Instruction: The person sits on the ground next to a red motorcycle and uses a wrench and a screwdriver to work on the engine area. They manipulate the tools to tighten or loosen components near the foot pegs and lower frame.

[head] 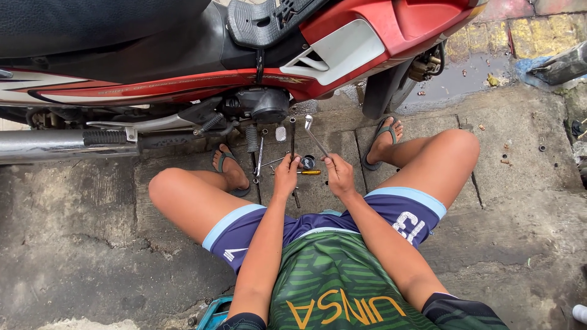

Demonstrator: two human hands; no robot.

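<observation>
right hand (340, 174) closed around slim silver metal ratchet wrench (314, 134) | head tilts up-left toward the red motorbike (367, 36) | left hand (286, 174) gripping a thin dark rod (293, 137), probably | above concrete between feet

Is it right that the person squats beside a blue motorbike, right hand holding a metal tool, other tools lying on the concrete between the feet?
Not quite: the motorbike is red, as the head view shows. The right hand does hold a metal tool, and other tools lie on the concrete.

Scene was lit by soft, even daylight; shadows were faint, focus sharp, edges bent by wide-angle distortion.
</observation>
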